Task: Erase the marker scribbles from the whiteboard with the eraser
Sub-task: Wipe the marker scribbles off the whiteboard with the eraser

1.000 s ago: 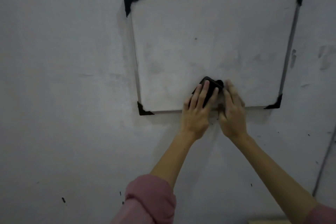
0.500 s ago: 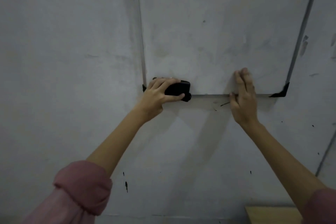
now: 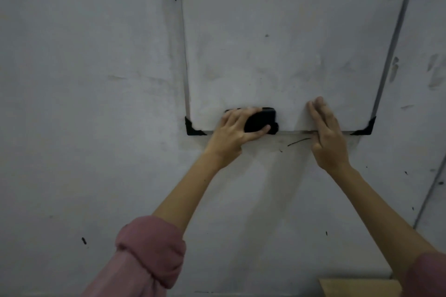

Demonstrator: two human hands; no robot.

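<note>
A whiteboard (image 3: pixel 289 43) with a metal frame and black corner caps hangs on the grey wall. Its surface looks mostly wiped, with faint grey smudges and one small dark dot near the middle. My left hand (image 3: pixel 235 134) grips a black eraser (image 3: pixel 261 119) against the board's bottom edge, left of centre. My right hand (image 3: pixel 325 132) lies flat with straight fingers on the lower right part of the board and its bottom rail.
A dark marker streak (image 3: pixel 298 142) runs on the wall just under the board between my hands. Small dark specks dot the wall lower down. A pale wooden corner (image 3: pixel 357 287) shows at the bottom right. A thin pipe (image 3: pixel 429 193) runs down the right edge.
My left hand slid the eraser from the board's bottom centre to the bottom left corner, then back right toward the centre. My right hand stayed pressed on the lower right.
</note>
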